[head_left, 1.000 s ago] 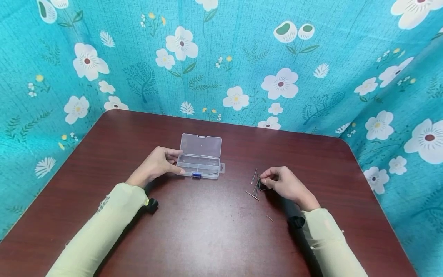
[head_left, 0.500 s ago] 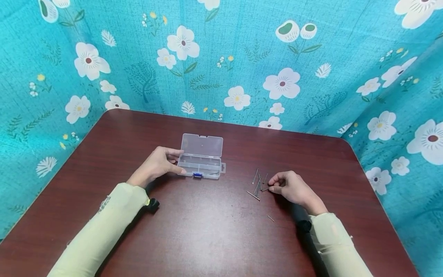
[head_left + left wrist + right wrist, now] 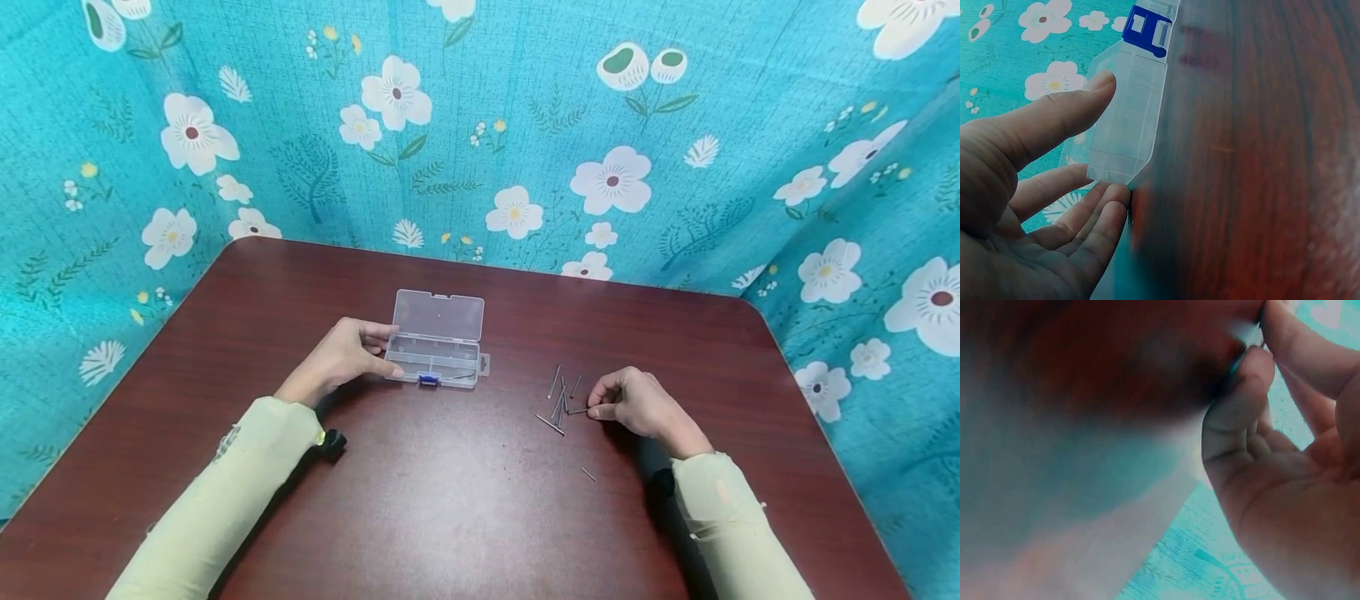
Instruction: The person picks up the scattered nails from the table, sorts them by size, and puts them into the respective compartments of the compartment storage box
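Observation:
A clear plastic compartment box (image 3: 453,360) with a blue latch (image 3: 428,380) stands on the table, its lid (image 3: 438,315) raised at the back. My left hand (image 3: 341,358) holds the box's left end, thumb on the front and fingers round the end, as the left wrist view also shows. One thin dark piece, apparently a nail (image 3: 459,375), lies in the front right compartment. To the right, several nails (image 3: 559,403) lie loosely heaped. My right hand (image 3: 633,402) pinches the end of one nail (image 3: 577,411) between thumb and fingertips at the heap's right side. The right wrist view hides the nail.
One short nail (image 3: 588,474) lies apart, nearer the table's front. The dark red table (image 3: 450,500) ends at the back against a blue flowered curtain (image 3: 480,125). A clear hang tab (image 3: 484,364) juts from the box's right end.
My right hand has drawn back to the right from the middle of the heap, uncovering several nails, and now is at the rightmost one. The left hand stays on the box.

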Tool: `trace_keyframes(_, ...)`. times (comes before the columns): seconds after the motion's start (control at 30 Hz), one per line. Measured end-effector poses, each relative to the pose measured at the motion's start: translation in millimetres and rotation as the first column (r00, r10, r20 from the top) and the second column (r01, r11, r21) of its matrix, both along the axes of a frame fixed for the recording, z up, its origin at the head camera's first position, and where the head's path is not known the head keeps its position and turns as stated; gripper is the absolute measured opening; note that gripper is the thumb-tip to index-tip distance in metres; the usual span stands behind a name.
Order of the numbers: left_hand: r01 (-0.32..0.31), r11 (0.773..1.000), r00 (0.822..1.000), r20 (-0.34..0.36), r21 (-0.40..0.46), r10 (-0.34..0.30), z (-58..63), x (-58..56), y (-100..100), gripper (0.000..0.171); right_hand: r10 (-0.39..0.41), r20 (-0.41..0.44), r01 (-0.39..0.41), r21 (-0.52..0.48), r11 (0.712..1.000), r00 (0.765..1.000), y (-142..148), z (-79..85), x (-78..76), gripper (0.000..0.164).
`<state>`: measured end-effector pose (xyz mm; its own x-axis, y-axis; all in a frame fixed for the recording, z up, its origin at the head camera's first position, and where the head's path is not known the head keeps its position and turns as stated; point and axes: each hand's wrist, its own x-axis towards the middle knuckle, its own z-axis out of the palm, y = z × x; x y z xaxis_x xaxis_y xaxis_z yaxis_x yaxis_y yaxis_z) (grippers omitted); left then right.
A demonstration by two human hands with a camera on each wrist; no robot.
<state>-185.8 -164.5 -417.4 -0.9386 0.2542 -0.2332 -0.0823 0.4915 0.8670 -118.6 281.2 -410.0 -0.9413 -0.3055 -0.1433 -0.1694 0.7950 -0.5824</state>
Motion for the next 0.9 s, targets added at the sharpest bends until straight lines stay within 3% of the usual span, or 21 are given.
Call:
trace_keyframes(0.1, -0.001, 1.000, 1.000, 0.002, 0.002, 0.001, -0.1, 0.0, -0.1, 0.078, 0.118, -0.040, -0.116, 0.038, 0.993, 0.992, 1.4, 1.7, -0.8, 0.018)
trace_keyframes(0.2, -0.002, 1.000, 1.000, 0.006, 0.008, 0.002, -0.5, -0.2, -0.4, 0.078, 0.226, -0.085, -0.218, 0.091, 0.972, 0.970, 2.3, 1.3, -0.6, 0.023)
trace_keyframes(0.37, -0.002, 1.000, 1.000, 0.012, 0.014, 0.001, -0.9, -0.3, -0.3, 0.078, 0.305, -0.096, -0.293, 0.121, 0.948, 0.947, 2.1, -1.1, 2.0, 0.023)
trace_keyframes(0.5, -0.004, 1.000, 1.000, 0.014, -0.002, 0.004, -0.3, -0.2, -0.5, 0.078, 0.248, -0.055, -0.245, 0.055, 0.968, 0.967, 3.1, -0.1, 4.9, 0.019)
trace_keyframes(0.63, -0.007, 1.000, 1.000, 0.015, -0.018, 0.007, 0.3, 0.7, -0.7, 0.078, 0.144, 0.007, -0.142, -0.097, 0.985, 0.990, 2.6, 2.4, 5.2, 0.013)
trace_keyframes(0.73, -0.003, 1.000, 1.000, 0.012, -0.010, 0.003, 0.1, 1.6, -0.5, 0.078, 0.064, 0.079, -0.044, -0.229, 0.972, 0.995, 0.5, 6.6, 4.4, 0.005)
trace_keyframes(0.9, -0.002, 1.000, 1.000, 0.000, -0.013, 0.002, -0.8, 2.4, 0.2, 0.077, -0.030, 0.169, 0.090, -0.354, 0.931, 0.985, -7.3, 12.3, 0.9, 0.011)
